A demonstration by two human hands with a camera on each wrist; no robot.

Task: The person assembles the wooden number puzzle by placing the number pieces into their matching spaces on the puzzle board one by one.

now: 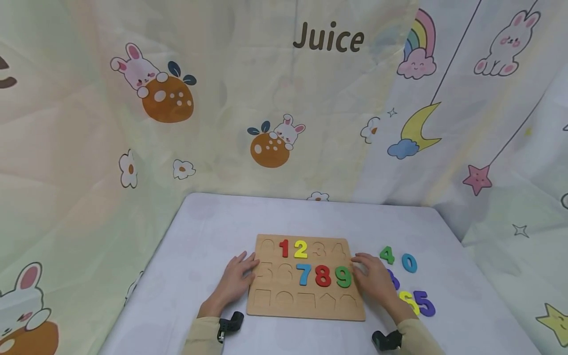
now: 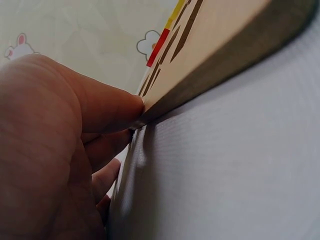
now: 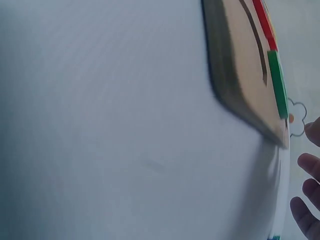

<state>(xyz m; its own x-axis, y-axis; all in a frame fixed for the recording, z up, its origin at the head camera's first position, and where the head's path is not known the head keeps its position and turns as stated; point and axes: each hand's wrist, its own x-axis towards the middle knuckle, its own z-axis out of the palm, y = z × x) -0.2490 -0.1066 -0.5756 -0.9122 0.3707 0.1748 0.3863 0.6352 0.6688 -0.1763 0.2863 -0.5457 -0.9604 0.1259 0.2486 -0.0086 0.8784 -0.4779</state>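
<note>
A flat wooden number puzzle board (image 1: 289,296) lies on the table. Seated in its upper rows are a red 1 (image 1: 284,248), yellow 2 (image 1: 301,249), blue 7 (image 1: 303,274), red 8 (image 1: 323,276) and green 9 (image 1: 343,277); the other outlined recesses hold no pieces. At the board's left edge, my left hand (image 1: 236,277) touches the rim with thumb and fingertips, as the left wrist view also shows its thumb (image 2: 112,102) against the edge. My right hand (image 1: 374,279) rests beside the right edge, fingers loosely extended with nothing in them.
Loose number pieces lie right of the board: a green 4 (image 1: 387,255), a blue 0 (image 1: 409,263), a purple 5 (image 1: 424,303), and purple and yellow pieces partly hidden by my right hand and wrist. A patterned cloth (image 1: 230,74) hangs behind the white table (image 1: 213,222).
</note>
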